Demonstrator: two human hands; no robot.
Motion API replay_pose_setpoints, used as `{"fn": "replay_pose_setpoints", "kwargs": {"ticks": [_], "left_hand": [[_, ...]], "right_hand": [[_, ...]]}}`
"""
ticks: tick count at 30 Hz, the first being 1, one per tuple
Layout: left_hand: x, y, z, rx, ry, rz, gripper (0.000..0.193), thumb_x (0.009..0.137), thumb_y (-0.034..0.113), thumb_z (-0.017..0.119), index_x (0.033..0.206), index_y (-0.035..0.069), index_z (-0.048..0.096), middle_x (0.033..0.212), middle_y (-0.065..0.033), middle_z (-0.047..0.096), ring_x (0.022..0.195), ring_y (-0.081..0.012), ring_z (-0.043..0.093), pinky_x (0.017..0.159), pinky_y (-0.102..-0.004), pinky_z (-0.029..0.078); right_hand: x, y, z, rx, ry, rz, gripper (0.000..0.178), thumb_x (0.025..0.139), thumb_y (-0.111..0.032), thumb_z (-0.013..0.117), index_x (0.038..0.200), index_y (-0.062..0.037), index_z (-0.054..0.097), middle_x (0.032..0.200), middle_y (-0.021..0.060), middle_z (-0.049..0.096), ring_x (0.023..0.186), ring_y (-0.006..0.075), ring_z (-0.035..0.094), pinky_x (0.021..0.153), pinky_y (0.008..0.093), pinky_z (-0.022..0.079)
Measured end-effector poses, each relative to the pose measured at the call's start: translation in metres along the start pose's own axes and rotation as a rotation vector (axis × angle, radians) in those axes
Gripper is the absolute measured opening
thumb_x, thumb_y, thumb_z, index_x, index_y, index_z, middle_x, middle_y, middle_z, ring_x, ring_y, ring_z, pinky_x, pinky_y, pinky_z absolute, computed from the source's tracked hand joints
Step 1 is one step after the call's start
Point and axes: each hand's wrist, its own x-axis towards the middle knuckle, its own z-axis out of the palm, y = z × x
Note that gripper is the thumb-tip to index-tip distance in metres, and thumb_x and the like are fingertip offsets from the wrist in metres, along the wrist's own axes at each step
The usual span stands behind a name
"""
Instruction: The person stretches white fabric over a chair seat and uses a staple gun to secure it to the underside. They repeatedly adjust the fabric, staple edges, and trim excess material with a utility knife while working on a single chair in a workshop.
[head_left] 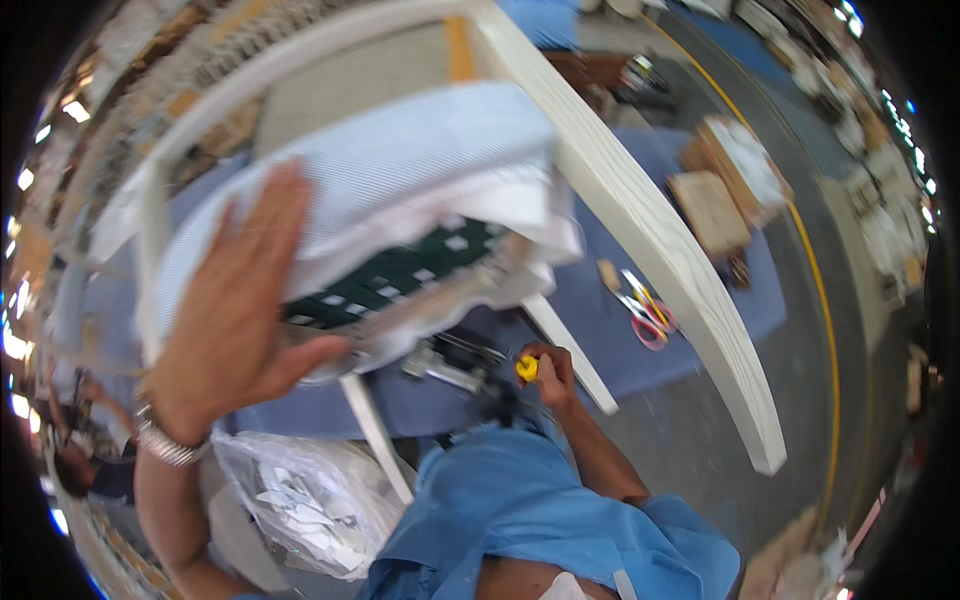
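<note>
A white wooden chair (640, 215) lies tipped over before me, with light-blue striped fabric (400, 150) over its padded seat. Under the loose white cloth edge, dark green webbing (400, 270) shows on the seat's underside. My left hand (245, 300) presses on the fabric with fingers stretched out and thumb apart near the seat edge. Below the seat, my right hand (552, 375) is closed round a tool with a yellow handle (527, 369); its working end cannot be made out. A metal tool like a staple gun (440, 368) lies left of that hand.
The chair rests on a blue-covered table (600, 300). Scissors (650, 318) with red and yellow on them lie to the right, beyond them cardboard boxes (715, 205). A clear plastic bag (310, 490) of white scraps sits at lower left. Another person (90, 450) is at far left.
</note>
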Motion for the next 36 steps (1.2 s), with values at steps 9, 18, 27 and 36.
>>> {"fn": "replay_pose_setpoints", "kwargs": {"ticks": [9,18,27,36], "left_hand": [[-0.004,0.025,-0.022,0.046,-0.115,0.044,0.109,0.075,0.067,0.072,0.157,0.005,0.035,0.162,-0.0256,0.031,0.15,-0.0425,0.033,0.124,-0.0546,0.025],[-0.006,0.028,-0.029,-0.021,-0.08,0.095,0.087,0.076,0.048,0.081,0.144,0.003,0.052,0.158,-0.0247,0.04,0.144,-0.044,0.042,0.114,-0.0507,0.042],[-0.01,-0.029,-0.059,-0.399,0.155,0.029,0.065,0.083,0.038,0.083,0.133,0.001,0.065,0.129,-0.0207,0.069,0.119,-0.037,0.066,0.105,-0.0442,0.049],[0.073,-0.126,-0.073,-0.503,0.02,-0.085,0.055,0.104,0.041,0.057,0.148,0.009,0.053,0.149,-0.0131,0.056,0.136,-0.0269,0.053,0.115,-0.0431,0.039]], "right_hand": [[-0.231,0.059,-0.168,0.514,1.511,0.276,0.039,0.106,-0.046,0.05,0.1,-0.008,0.058,0.073,0.0033,0.057,0.057,0.0139,0.056,0.048,0.0271,0.044],[-0.08,0.058,-0.122,-0.423,0.835,0.571,0.029,0.097,-0.028,0.068,0.115,-0.0053,0.064,0.088,0.0075,0.064,0.061,0.0172,0.062,0.05,0.0303,0.047],[0.006,0.097,-0.004,-0.954,-0.011,0.095,0.047,0.081,-0.016,0.076,0.124,-0.0058,0.063,0.112,0.0172,0.062,0.105,0.0364,0.061,0.095,0.046,0.05],[-0.006,0.141,0.088,-1.383,-0.375,-0.143,0.051,0.073,-0.018,0.077,0.122,-0.0094,0.065,0.106,0.0127,0.064,0.098,0.0312,0.066,0.088,0.0517,0.047]]}}
